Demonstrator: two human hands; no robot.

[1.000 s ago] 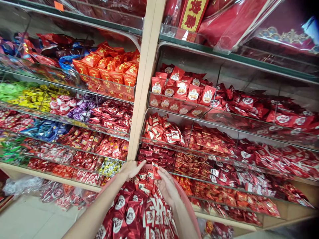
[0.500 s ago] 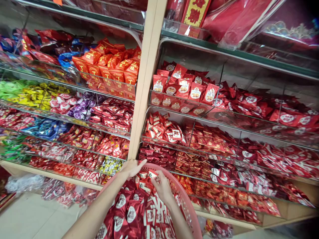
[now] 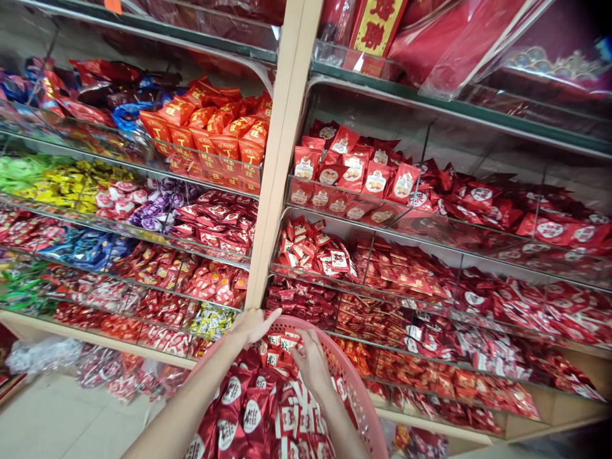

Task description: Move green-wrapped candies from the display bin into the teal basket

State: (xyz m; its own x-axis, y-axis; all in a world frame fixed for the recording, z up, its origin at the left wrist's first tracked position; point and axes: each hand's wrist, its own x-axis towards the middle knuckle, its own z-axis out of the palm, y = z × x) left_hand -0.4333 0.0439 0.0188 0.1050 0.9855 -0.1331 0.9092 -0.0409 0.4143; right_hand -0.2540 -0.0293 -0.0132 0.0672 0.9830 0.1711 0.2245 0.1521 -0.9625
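Note:
A pink perforated plastic basket (image 3: 368,408) stands below me, filled with red packets. My left hand (image 3: 253,326) is closed over its far rim, thumb pointing right. Inside the basket, my right hand (image 3: 310,360) hovers at or touches small red-and-white candy packets (image 3: 287,342), its fingers loosely curved and apart. Larger dark red packets with white oval labels (image 3: 252,414) lie at the basket's left. Rows of small red-and-white packets (image 3: 296,421) lie under my right wrist.
A wooden post (image 3: 277,172) divides shelves of wrapped sweets. Orange-red bags (image 3: 224,146) fill a left shelf; red biscuit packets (image 3: 354,166) fill one at right. Clear dividers and front lips edge the bins. Plastic bags (image 3: 48,354) lie on the tiled floor (image 3: 81,414).
My right hand has loosened from a pinch at a small red-and-white packet, which now lies among the others. My left hand stays on the rim.

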